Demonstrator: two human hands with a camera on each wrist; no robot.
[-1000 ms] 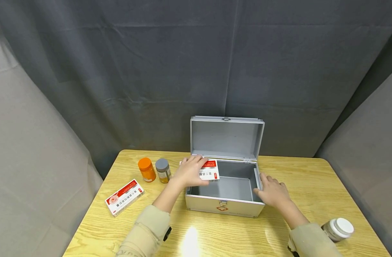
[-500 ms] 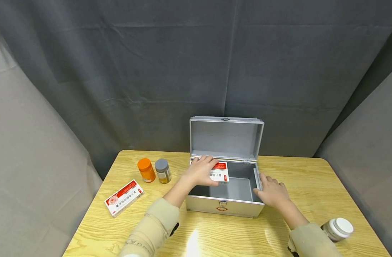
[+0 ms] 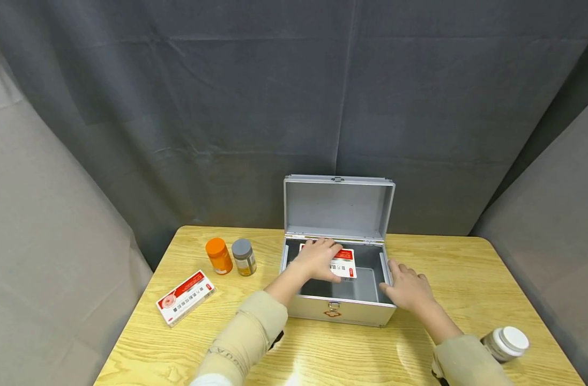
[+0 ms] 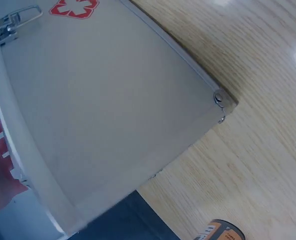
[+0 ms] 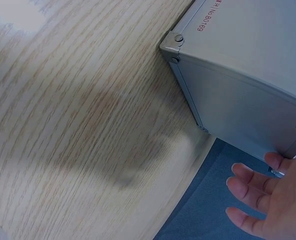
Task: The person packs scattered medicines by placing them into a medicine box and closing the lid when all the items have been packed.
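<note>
In the head view my left hand holds a white and red medicine box by its left part, over the open interior of a silver first-aid case. The hand covers much of the box. In the left wrist view the case's front wall hides most of that hand. My right hand grips the case's right wall, thumb over the rim and fingers outside. The right wrist view shows its other fingers spread loosely beyond the case's side.
Left of the case stand an orange bottle and a grey-capped bottle. Another red and white medicine box lies nearer the table's left edge. A white-lidded jar stands at the front right. The raised lid is at the back.
My left hand has moved right with the medicine box, from the case's left edge to above its middle. My right hand has stayed at the right wall.
</note>
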